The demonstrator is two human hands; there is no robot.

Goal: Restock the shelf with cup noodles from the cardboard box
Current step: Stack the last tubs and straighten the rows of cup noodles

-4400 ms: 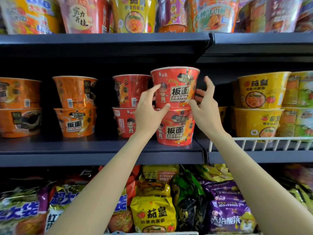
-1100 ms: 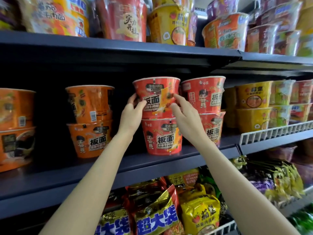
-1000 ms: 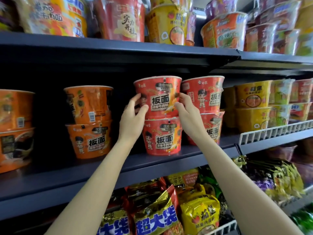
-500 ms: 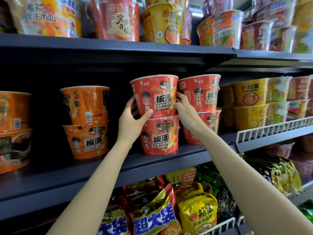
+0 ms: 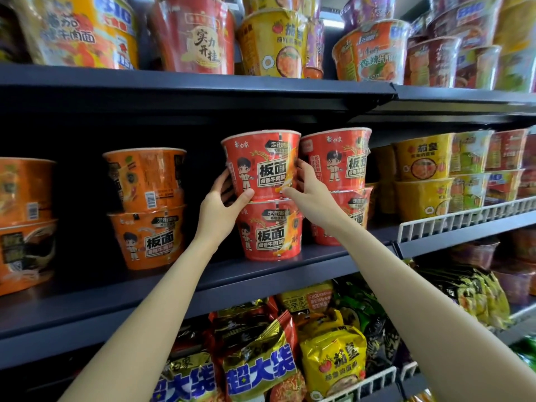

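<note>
Head view: both hands clasp the top red cup (image 5: 261, 163), which sits on the bottom red cup (image 5: 271, 229) on the middle shelf (image 5: 174, 285). Left hand (image 5: 220, 210) has thumb in front and fingers wrapped behind; right hand (image 5: 311, 192) pinches the cup's right side. Both grips closed on it, w/ no slack seen. Risk, as I judge it: a top cup seated off-centre could tip fwd on release, or a knock could shift the neighbour red stack (image 5: 338, 184) just beside it. Cardboard box not in view. Shelf back too dark to tell depth. Cup rear, left fingertips hidden.
</note>
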